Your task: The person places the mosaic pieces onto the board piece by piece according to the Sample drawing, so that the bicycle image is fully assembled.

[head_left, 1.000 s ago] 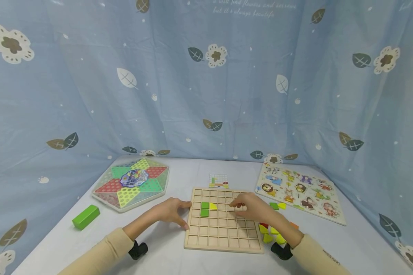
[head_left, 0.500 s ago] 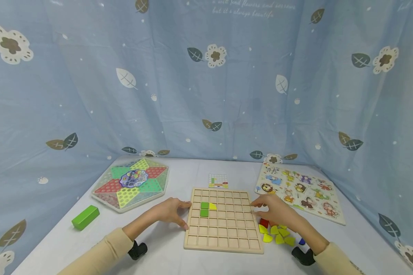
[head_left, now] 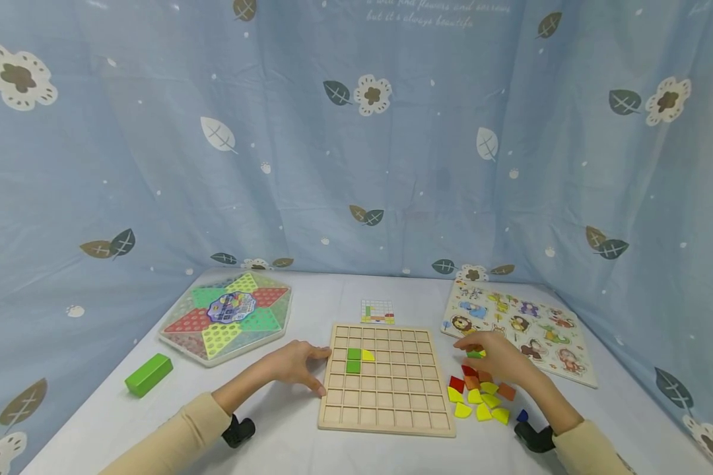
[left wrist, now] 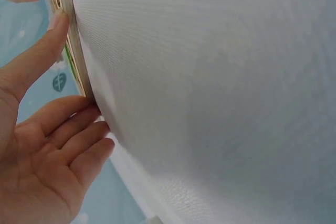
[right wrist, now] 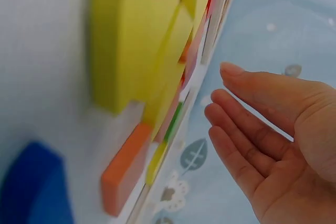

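Observation:
My left hand (head_left: 294, 363) touches the left edge of a wooden grid board (head_left: 386, 396) with thumb and fingertips. In the left wrist view the thumb (left wrist: 39, 56) lies on the board's side and the other fingers lie near its corner. Two green square tiles (head_left: 353, 361) and a yellow quarter-circle tile (head_left: 368, 356) sit in the grid's upper left. My right hand (head_left: 496, 356) hovers right of the board over a green tile (head_left: 474, 354), partly hidden by the fingers. In the right wrist view its fingers are apart and hold nothing.
Loose yellow quarter-circles (head_left: 474, 397), red (head_left: 456, 384), orange (head_left: 507, 392) and blue (head_left: 522, 416) tiles lie right of the board. A pattern card (head_left: 377, 312) lies behind it. Around stand an animal puzzle (head_left: 531, 323), a hexagonal star-patterned game board (head_left: 232, 307) and a green block (head_left: 148, 375).
My right hand has moved right, from above the grid board to over the loose tiles, uncovering more of them. The left hand and the tiles in the grid stay in place.

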Demonstrator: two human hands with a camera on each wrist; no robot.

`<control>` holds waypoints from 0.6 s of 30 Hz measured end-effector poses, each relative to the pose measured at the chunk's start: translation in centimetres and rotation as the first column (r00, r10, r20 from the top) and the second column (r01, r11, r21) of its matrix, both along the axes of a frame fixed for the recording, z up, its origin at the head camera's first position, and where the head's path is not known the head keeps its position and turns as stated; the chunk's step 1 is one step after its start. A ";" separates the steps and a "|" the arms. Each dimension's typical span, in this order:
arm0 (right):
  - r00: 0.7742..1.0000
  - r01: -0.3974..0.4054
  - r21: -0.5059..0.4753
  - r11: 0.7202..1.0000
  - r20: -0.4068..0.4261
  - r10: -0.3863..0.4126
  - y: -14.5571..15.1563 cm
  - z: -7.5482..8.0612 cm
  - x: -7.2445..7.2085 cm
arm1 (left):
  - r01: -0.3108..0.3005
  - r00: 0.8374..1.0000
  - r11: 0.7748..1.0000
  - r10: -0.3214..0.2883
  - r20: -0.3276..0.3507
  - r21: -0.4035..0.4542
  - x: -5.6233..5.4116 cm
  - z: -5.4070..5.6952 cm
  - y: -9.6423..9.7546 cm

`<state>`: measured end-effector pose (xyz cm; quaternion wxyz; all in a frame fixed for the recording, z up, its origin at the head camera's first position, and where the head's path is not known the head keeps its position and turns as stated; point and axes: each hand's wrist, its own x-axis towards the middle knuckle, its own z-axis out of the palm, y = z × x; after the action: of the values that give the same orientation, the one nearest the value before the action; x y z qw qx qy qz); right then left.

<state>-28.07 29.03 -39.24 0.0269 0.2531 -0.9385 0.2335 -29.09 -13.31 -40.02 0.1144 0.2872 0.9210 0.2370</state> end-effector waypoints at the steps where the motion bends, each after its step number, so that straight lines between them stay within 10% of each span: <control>1: 1.000 0.006 -0.004 1.000 0.003 -0.006 0.3 -0.1 -0.1 | 0.001 1.000 1.000 -0.001 0.000 0.000 0.0 0.0 0.0; 18: 0.996 0.052 0.028 0.998 0.072 -0.054 2.4 -0.6 -0.5 | 0.004 1.000 1.000 -0.004 -0.008 -0.003 -0.1 -0.1 0.0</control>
<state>-28.58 31.39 -39.84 -0.0043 0.2196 -0.9482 0.2297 -29.23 -13.31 -40.15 0.1115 0.2898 0.9213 0.2341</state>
